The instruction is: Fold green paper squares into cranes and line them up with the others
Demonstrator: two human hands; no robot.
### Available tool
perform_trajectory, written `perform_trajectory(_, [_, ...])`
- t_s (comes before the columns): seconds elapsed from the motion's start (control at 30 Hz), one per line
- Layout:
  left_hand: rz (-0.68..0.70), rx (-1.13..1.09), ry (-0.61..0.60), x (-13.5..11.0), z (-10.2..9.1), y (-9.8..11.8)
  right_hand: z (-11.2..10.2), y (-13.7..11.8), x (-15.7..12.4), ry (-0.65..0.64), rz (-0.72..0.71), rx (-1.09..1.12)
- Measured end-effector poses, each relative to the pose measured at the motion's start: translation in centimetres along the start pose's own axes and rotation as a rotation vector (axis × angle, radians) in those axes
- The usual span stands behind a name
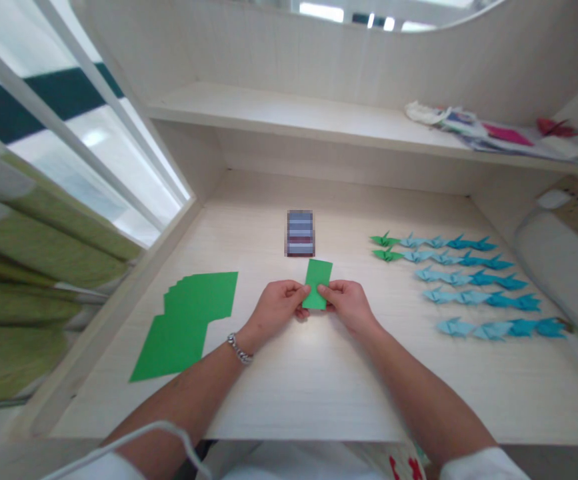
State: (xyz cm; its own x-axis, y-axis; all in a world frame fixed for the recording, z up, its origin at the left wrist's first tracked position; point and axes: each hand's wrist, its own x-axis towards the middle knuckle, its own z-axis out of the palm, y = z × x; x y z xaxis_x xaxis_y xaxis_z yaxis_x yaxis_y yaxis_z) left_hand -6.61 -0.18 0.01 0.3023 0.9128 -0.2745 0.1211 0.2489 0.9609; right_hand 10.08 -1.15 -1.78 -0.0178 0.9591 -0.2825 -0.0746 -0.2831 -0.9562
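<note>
A green sheet of origami paper [319, 270], folded into a narrow upright rectangle, is held just above the desk. My left hand [285, 303] pinches its left edge between thumb and fingers, and a bracelet circles that wrist. On the opposite edge, my right hand [347, 300] grips the paper the same way, thumb on the front. Beyond the paper lies a phone-like object [301, 233], its face pixelated. Flat green paper sheets [193, 300] overlap in a fanned pile left of my left hand. Rows of folded paper cranes [469, 277] in green, light blue and darker blue stand to the right.
A shelf [319, 123] runs across the back, with papers and small items [503, 133] at its right. A wall socket with a plug [553, 199] is at far right. To the left are a barred window and a green curtain [33, 267]. A white cable [159, 427] crosses my left forearm.
</note>
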Motion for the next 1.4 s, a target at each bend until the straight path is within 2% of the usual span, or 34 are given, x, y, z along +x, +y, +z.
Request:
perform_trajectory(0.5, [0.040,0.011,0.004,-0.2,0.1,0.0,0.4,-0.4,-0.3,0.036,-0.015,-0.016])
perform_trajectory(0.7, [-0.012,-0.044,-0.026,-0.1,0.1,-0.1,0.5,-0.9,-0.5,0.054,-0.028,-0.026])
perform_trajectory(0.9, [0.001,-0.059,0.034,0.0,0.0,-0.4,1.0,-0.6,-0.8,-0.028,0.067,0.026])
perform_trajectory(1.2, [-0.019,-0.142,0.072,-0.3,-0.1,0.1,1.3,-0.5,-1.1,-0.031,0.108,0.051])
perform_trajectory(1.4, [0.089,-0.250,0.005,0.0,-0.3,-0.2,1.1,-0.7,-1.2,-0.098,0.089,-0.049])
